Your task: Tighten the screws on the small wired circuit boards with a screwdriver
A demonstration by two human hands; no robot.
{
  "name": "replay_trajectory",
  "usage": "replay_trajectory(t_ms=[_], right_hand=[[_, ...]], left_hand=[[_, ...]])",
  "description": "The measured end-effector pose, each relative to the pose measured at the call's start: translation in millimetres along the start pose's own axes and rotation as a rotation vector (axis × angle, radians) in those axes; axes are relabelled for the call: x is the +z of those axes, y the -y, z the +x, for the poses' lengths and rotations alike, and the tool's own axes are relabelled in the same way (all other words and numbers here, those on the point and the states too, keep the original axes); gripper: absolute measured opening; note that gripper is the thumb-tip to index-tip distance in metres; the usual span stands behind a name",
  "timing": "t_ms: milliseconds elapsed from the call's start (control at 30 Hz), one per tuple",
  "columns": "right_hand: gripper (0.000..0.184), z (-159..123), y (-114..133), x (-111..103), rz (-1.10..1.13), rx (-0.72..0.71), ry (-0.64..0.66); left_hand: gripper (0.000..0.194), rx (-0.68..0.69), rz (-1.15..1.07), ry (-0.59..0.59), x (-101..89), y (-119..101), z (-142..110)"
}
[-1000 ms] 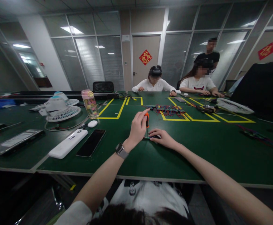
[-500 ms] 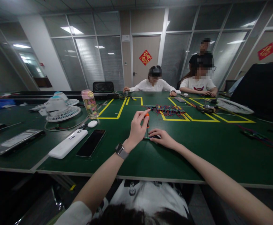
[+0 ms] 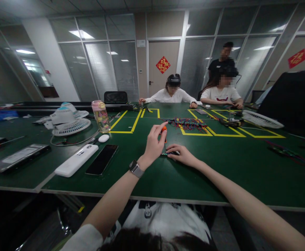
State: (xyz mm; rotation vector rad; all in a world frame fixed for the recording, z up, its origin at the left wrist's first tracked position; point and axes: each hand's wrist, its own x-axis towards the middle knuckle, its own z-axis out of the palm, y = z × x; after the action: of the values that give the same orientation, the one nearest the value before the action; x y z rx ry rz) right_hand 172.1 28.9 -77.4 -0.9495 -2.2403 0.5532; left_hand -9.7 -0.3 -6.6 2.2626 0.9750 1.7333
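My left hand is closed around the orange handle of a screwdriver, which stands upright with its shaft pointing down. The tip meets a small green circuit board on the green table. My right hand rests low at the board's right side, fingers pinching its edge. Part of the board is hidden under those fingers. Beyond both hands lies a heap of small boards with red and blue wires.
To the left are a black phone, a white power bank, a white case, a pink-lided bottle and white fans. More wired boards lie at right. Several people are across the table.
My hands and the screwdriver stay nearly in the same place. The view has shifted very slightly, and the people at the back right have moved a little.
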Motion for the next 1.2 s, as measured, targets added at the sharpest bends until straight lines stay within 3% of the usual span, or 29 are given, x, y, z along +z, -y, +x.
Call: replay_trajectory(t_ms=[767, 1200], right_hand=[[0.017, -0.1, 0.8, -0.1, -0.005, -0.009, 0.002], [0.017, -1.0, 1.1, -0.1, -0.008, -0.002, 0.001]], left_hand=[[0.034, -0.015, -0.020, -0.016, -0.6, 1.3, 0.4], [0.021, -0.002, 0.005, -0.070, -2.0, -1.0, 1.1]])
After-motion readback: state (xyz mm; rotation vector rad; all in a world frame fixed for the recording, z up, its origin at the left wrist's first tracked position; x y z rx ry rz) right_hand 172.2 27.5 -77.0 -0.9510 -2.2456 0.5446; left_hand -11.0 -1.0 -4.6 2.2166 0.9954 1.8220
